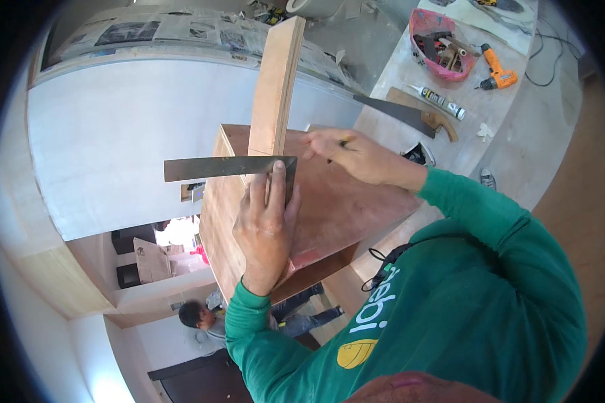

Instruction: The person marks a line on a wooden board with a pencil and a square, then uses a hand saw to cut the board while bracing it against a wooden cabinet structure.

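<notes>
My left hand (265,225) is closed on a metal try square (208,168), its fingers pressing the square against a wooden board (273,87). The blade lies across the board, and a thin dark line runs over the wood just above it. The board rests on a reddish-brown wooden box (356,201) and sticks out past its far edge. To the right of the square, my right hand (353,153) is closed in a pinch on a slim pencil (343,142), mostly hidden by the fingers. That hand is just off the board, over the box top.
On the workbench (390,74) at far right are a handsaw (403,114), a sealant tube (440,102), an orange cordless drill (497,70) and a pink basket (444,67) of tools. A person (215,326) is beyond the box, lower left. A white panel (141,127) stands at left.
</notes>
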Tool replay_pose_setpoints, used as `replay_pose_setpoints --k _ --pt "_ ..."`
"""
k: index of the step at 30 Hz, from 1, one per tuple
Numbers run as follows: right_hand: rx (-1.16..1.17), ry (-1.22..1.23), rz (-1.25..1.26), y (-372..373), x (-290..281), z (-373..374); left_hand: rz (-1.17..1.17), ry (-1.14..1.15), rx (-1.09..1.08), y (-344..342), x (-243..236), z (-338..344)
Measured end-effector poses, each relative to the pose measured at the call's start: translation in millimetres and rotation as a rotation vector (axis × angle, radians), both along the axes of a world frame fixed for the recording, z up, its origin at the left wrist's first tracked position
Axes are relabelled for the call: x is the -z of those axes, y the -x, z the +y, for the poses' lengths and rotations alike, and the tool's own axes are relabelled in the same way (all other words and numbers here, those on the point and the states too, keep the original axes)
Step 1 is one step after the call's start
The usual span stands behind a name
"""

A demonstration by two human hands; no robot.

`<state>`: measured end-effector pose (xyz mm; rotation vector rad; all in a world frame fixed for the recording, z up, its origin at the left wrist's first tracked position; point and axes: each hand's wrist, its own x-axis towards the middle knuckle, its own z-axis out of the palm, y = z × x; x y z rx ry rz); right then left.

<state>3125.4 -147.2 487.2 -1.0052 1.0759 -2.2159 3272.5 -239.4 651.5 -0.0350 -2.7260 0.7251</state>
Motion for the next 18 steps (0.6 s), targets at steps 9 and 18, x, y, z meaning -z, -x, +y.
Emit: replay_pose_setpoints --k 9,18 --pt "0.008 -0.063 -0.133 8 14 24 0.044 -0.274 0.115 -7 -17 -9" --pt "0.512 -0.600 -0.458 105 217 259 0.179 -0.897 -0.498 -2 -25 -36"
